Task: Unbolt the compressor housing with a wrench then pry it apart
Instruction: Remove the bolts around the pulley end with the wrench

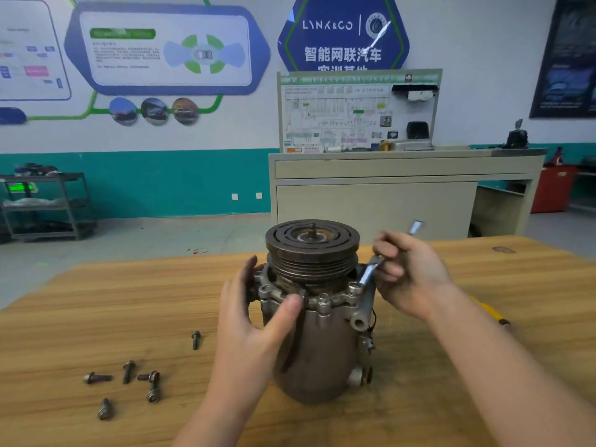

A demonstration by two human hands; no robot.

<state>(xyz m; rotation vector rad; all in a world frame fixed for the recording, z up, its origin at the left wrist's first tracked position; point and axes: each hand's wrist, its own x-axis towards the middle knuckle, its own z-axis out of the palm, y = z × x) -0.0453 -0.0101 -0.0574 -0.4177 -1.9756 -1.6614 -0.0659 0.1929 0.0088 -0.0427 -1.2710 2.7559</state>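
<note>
Wooden tabletop [96, 304], pale grain, a dark knot mark [503, 250] near the far right corner. Yellow-handled tool [490, 312] lying at the right, partly hidden. Beyond, grey floor [145, 237] with a few small red scraps. Beige cabinet bench [387, 201] against the wall, carrying an upright wiring-diagram board [358, 114] and a dark gear-shift unit [516, 137] at its right end. Red cabinet [553, 188] just right of the bench. Metal shelf cart [48, 204] at far left, cluttered, something glowing green on it. Wall white above, teal below; blue-and-green info panels [167, 46], three round photos beneath, a blue "LYNK&CO" sign [343, 30], a dark poster [567, 56] at right.
</note>
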